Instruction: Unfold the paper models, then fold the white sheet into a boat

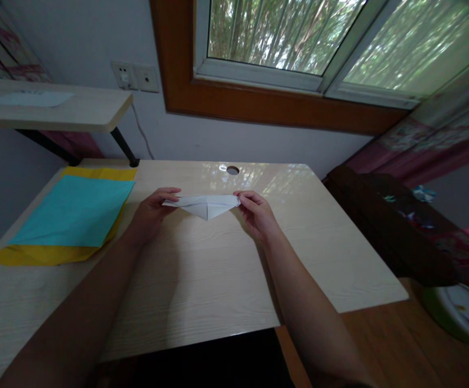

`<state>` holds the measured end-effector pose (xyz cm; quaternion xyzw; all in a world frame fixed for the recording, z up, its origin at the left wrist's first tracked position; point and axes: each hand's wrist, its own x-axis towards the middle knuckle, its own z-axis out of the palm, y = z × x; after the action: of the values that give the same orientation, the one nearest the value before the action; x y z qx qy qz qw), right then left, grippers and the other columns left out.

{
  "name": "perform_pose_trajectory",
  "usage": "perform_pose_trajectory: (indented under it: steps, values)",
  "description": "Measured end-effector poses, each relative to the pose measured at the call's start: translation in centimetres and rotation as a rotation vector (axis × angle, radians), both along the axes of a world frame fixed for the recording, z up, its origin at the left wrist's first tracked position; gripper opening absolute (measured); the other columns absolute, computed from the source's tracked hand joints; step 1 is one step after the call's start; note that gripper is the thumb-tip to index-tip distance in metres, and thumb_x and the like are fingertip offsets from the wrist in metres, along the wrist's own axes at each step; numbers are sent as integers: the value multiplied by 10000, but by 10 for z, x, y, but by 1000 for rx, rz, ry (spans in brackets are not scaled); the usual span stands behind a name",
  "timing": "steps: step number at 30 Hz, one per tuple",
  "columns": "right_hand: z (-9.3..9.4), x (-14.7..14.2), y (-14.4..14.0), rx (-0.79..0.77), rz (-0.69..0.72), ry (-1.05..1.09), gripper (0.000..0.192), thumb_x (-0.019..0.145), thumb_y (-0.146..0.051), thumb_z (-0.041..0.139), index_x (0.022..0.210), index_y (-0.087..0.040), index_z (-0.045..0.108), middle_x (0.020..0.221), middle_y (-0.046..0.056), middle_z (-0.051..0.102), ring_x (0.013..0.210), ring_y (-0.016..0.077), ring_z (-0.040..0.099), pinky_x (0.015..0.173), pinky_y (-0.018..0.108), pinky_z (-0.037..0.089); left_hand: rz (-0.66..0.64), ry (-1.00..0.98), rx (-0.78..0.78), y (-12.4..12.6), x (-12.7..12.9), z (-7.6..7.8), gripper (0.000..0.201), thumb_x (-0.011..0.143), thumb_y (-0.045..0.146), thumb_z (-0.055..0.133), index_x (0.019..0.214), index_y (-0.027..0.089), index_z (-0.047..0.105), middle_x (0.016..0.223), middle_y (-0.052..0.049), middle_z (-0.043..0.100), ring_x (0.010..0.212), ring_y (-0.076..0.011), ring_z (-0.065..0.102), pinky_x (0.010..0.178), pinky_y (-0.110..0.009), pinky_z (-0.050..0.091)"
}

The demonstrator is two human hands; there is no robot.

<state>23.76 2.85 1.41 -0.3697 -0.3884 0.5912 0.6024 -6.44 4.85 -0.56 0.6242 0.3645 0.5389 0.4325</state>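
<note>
We are reaching both forearms out over the pale wooden desk (202,280), whose near edge is running just below our elbows. Our left hand (151,211) is pinching the left tip of a folded white paper (207,205), thumb on top and fingers curled under it. Our right hand (256,213) is gripping the right tip the same way, fingers closed narrowly on the corner. We are holding the folded white paper between the two hands, just above the middle of the desk; it is forming a wide, shallow triangle with its point aimed toward us and a crease running down its centre. We cannot tell whether its point is touching the desk.

To our left, a turquoise sheet (72,211) is lying on top of a yellow sheet (48,253), both flat on the desk and well apart from the hands. Beyond the paper, a round cable hole (232,170) is sitting near the desk's far edge. Farther back, two wall sockets (135,76) are showing on the wall, beside a raised shelf (56,110) on the left, and a wood-framed window (299,48) is filling the wall above.
</note>
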Motion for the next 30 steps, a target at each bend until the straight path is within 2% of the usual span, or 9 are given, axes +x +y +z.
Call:
perform_pose_trajectory:
  steps: [3,5,9,16,19,24,30]
  values:
    - [-1,0,2,-6,-29,-17,240,665,-332,903,842,-265,756,986,-10,765,860,134,684,851,261,577,-62,-143,-143,-1,3,1,205,730,320,857,849,228,717,1259,-71,680,1152,-232,639,892,-346,547]
    - [-4,1,3,-8,-40,-30,254,672,-332,896,869,-266,751,994,-5,767,875,144,693,861,278,582,-80,-179,-180,-3,4,2,195,737,326,854,857,235,730,1266,-74,679,1142,-222,644,897,-338,548]
    - [-9,3,5,-2,-49,-46,254,699,-340,876,903,-272,740,1023,-1,766,907,162,703,878,307,589,-88,-143,-195,-5,5,4,188,754,361,838,851,233,741,1283,-93,674,1131,-227,649,898,-347,555]
    - [-13,2,7,0,-60,-88,272,669,-322,888,871,-259,717,962,-3,761,859,150,689,840,297,580,-69,-119,-251,-6,5,4,218,734,377,847,840,216,744,1159,-91,720,987,-209,677,769,-307,555]
    - [-13,1,8,-12,-64,-92,297,647,-320,899,865,-254,709,927,-8,754,839,142,681,826,289,572,-46,-63,-266,-4,6,2,258,738,363,847,934,226,750,1065,-75,739,932,-194,680,739,-290,546]
    - [-15,1,11,-13,-110,-55,377,596,-298,918,901,-266,699,844,-35,724,778,125,662,787,271,566,-55,-60,-298,-2,7,2,484,708,335,872,1146,235,691,1069,-57,739,940,-167,687,804,-278,557]
    - [-21,5,14,27,-158,-56,352,646,-299,887,933,-285,683,791,-58,673,720,108,635,730,247,554,-98,-102,-417,-2,9,1,527,722,336,856,1203,237,663,914,-11,697,817,-151,700,760,-311,624]
